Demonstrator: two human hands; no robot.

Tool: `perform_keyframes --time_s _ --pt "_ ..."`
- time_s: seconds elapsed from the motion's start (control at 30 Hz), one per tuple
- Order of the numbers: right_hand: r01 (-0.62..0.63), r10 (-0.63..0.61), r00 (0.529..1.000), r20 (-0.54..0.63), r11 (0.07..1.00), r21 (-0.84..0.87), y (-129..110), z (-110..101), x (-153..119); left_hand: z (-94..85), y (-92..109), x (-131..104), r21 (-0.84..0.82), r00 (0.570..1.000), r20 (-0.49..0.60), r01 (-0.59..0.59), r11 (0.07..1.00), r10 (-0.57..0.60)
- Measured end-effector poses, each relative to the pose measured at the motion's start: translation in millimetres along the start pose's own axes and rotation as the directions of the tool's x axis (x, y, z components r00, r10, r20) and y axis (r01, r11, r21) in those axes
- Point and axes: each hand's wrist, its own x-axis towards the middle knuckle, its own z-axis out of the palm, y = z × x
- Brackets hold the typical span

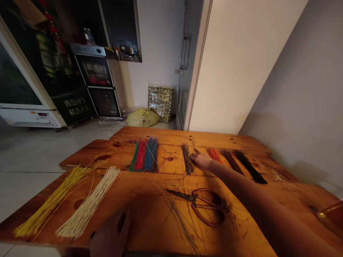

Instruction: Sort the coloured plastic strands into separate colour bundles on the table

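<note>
My right hand (pixel 202 159) reaches across the wooden table with curled fingers at the right edge of a bundle of mixed dark thin strands (pixel 188 160), gripping at its side. At the bottom edge, a dim brown shape that seems to be my left hand (pixel 108 235) is close to the camera; its fingers do not show clearly. Between my arms lie iron scissors (pixel 193 198) with large looped handles, blades pointing left. Loose dark strands (pixel 179 217) are scattered below and around the blades.
Left are yellow strands (pixel 57 200) and cream strands (pixel 89 203). Behind lie green, red (pixel 139 155) and blue (pixel 150 155) bundles. Orange (pixel 214 155), brown (pixel 232 161) and black (pixel 250 166) bundles lie right. Beyond the table (pixel 150 130) are a yellow bag (pixel 143 118) and a cabinet (pixel 98 80).
</note>
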Motion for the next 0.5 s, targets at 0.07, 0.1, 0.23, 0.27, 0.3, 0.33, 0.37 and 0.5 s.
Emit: perform_keyframes --time_s 0.07,0.1,0.23,0.27,0.3,0.33,0.37,0.5 --pt "0.003 0.000 0.999 -0.041 0.998 0.065 -7 9 -10 -0.1 1 0 -0.009 1.000 -0.005 -0.011 1.000 0.011" --pt "-0.005 0.011 0.998 -0.062 0.995 0.101 -9 12 -15 -0.2 1 0 -0.012 1.000 -0.006 -0.012 1.000 0.012" --pt "-0.071 0.113 0.980 -0.164 0.967 0.244 -14 17 -24 -2.9 5 0 -0.012 1.000 0.020 0.010 1.000 -0.009" --pt "-0.088 0.142 0.973 -0.181 0.957 0.278 -15 16 -23 -4.1 6 0 -0.008 1.000 0.023 0.013 1.000 -0.013" --pt "-0.103 0.168 0.967 -0.191 0.945 0.311 -16 15 -21 -5.4 7 -1 0.000 1.000 0.018 0.011 1.000 -0.011" --pt "-0.117 0.191 0.963 -0.192 0.933 0.340 -16 13 -19 -6.5 9 -2 0.010 1.000 0.008 0.007 1.000 -0.007" --pt "-0.132 0.212 0.959 -0.188 0.921 0.366 -17 10 -17 -7.4 10 -2 0.020 1.000 -0.002 0.001 1.000 -0.001" --pt "-0.212 0.304 0.937 -0.173 0.887 0.409 -21 -13 -28 -8.3 11 -3 0.047 0.996 -0.058 -0.058 0.997 0.061"
